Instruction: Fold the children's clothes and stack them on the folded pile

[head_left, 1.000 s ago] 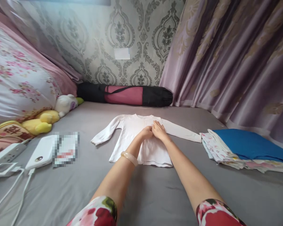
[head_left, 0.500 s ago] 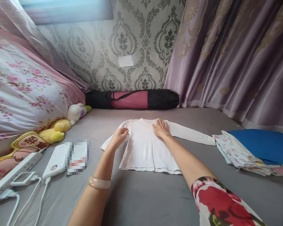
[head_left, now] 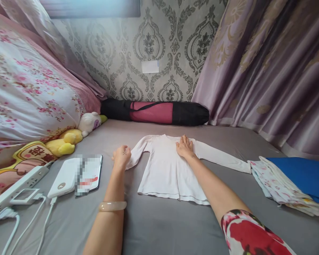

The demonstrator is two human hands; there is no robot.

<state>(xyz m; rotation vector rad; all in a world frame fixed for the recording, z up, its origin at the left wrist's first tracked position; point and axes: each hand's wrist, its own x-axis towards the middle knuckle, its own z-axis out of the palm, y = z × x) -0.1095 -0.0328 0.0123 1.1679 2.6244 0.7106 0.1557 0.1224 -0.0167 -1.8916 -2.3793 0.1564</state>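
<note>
A white long-sleeved shirt [head_left: 162, 170] lies spread on the grey bed sheet [head_left: 154, 226], with its collar toward the wall. My right hand [head_left: 184, 146] rests flat near the collar, on the shoulder at the right, fingers stretched out. Beside the cuff end of the left-hand sleeve is my left hand [head_left: 121, 156], its fingers curled in. The back of this hand and the wrist hide part of the cuff, so whether cloth is between the fingers does not show. The other sleeve stretches out to the right.
Folded clothes [head_left: 279, 186] with a blue piece [head_left: 300, 175] on top lie at the right. A power bank [head_left: 65, 179], a phone [head_left: 91, 177] and a power strip [head_left: 18, 189] are at the left, near plush toys [head_left: 69, 140]. A long black-and-pink bag [head_left: 154, 112] lies along the wall.
My left hand has moved left from the shirt's shoulder area down to the sleeve's cuff end. My right hand stays flat on the shirt. The whole view has shifted slightly.
</note>
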